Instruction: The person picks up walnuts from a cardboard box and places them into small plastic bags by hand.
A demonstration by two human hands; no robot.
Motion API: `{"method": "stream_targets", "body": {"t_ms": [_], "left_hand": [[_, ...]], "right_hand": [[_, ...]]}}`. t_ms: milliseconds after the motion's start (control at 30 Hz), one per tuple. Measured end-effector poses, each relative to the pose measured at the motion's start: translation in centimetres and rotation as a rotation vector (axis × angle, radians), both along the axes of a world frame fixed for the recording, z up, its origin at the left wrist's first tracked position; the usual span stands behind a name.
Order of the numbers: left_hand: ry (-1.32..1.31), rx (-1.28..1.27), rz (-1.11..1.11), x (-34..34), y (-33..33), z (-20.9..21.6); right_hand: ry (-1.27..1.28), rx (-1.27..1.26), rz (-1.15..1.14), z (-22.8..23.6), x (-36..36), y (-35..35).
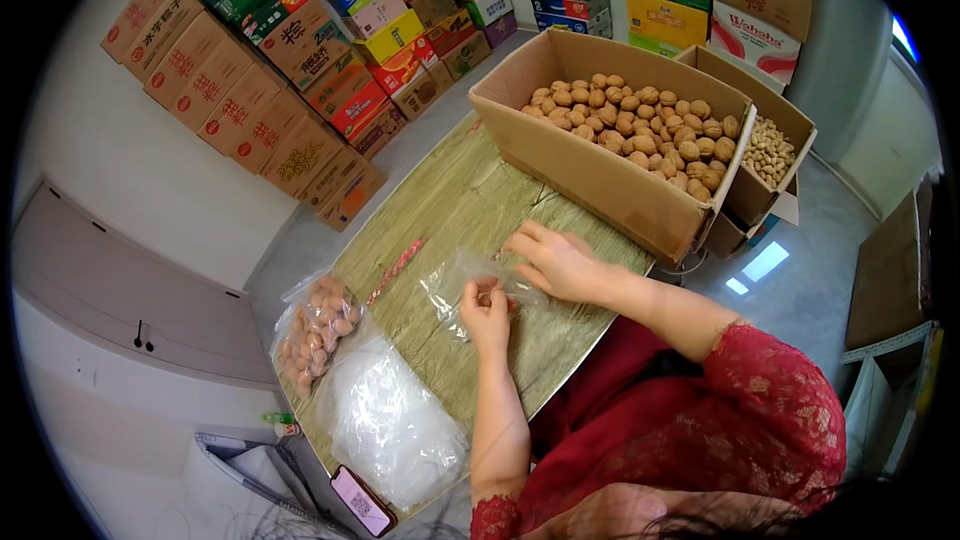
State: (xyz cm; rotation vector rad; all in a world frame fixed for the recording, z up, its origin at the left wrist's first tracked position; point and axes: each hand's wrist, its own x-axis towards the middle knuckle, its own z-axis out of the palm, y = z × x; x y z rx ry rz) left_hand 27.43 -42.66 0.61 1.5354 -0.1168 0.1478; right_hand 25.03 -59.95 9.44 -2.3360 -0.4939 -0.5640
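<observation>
My left hand [485, 312] is closed on a small clear plastic bag [447, 283] above the table. Something brown, perhaps walnuts, shows through the plastic by its fingertips. My right hand [552, 258] is beside the bag's right side, fingers bent and drawn together; a small reddish bit shows at the fingertips, too small to name. To the left lies a filled clear bag of walnuts [322, 328]. A stack of empty clear plastic bags [390, 420] lies in front of it. A thin red-and-white strip [396, 271] lies between the filled bag and my hands.
An open cardboard box [590, 185] of walnuts [640, 125] stands at the table's far right. Behind it, another box holds peanuts [768, 152]. A phone [362, 500] lies at the near left table [440, 210] edge. Stacked cartons [270, 125] line the far wall.
</observation>
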Motion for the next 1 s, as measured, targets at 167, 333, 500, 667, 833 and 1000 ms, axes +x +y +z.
{"method": "stream_targets", "body": {"t_ms": [167,333,500,667,833,1000], "left_hand": [[0.005,0.033,0.019,-0.5,0.1,-0.2],[0.012,0.143,-0.012,-1.2,-1.4,1.8],[-0.047,0.097,-0.019,-0.6,-0.4,0.4],[0.037,-0.185,-0.042,-0.1,-0.1,0.2],[0.048,-0.211,-0.016,-0.1,0.1,0.3],[0.005,-0.16,0.016,-0.1,0.1,0.8]], "right_hand": [[-0.156,-0.233,-0.058,12.7,-4.0,-7.4],[0.454,-0.849,-0.441,11.6,0.6,-21.3],[0.887,-0.905,-0.414,10.4,3.0,-23.3],[0.887,-0.851,-0.349,8.7,4.4,-23.1],[0.887,-0.738,-0.356,7.5,4.6,-21.9],[0.847,-0.424,-0.349,6.0,4.9,-23.2]]}}
